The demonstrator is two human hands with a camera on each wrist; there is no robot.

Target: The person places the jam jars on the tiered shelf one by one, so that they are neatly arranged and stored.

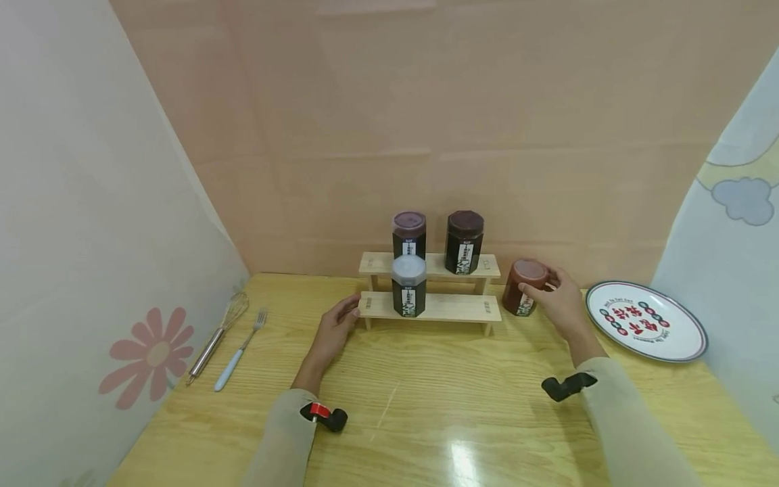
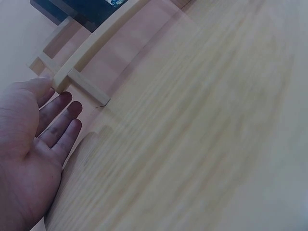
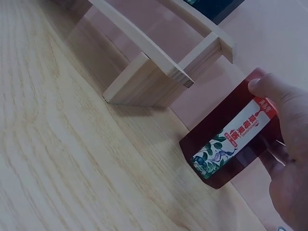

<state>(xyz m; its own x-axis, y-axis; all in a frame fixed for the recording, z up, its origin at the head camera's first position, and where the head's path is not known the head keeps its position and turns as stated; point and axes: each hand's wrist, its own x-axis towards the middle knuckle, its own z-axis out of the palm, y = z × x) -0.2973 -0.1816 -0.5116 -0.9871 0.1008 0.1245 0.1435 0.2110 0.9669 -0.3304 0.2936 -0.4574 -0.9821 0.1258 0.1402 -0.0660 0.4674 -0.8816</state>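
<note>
My right hand (image 1: 558, 303) grips a reddish-brown jar (image 1: 525, 287) near its lid, thumb on one side and fingers round the other. Its white label with red writing and a leafy print faces the camera in the right wrist view. The jar is upright, just right of a two-step wooden rack (image 1: 450, 308). At the rack's left end, my left hand (image 1: 331, 333) has its thumb and fingertips at the end of the lower step, the fingers loosely extended. On the lower step stands a white-lidded jar (image 1: 410, 287); a purple-lidded jar (image 1: 409, 226) and a dark-lidded jar (image 1: 465, 243) stand on the upper step.
A white oval plate (image 1: 615, 294) with red writing lies to the right of my right hand. On the left lie a whisk (image 1: 209, 350) and a fork (image 1: 230, 368) with a pale blue handle. A cloth-covered wall (image 1: 462, 122) rises behind the rack.
</note>
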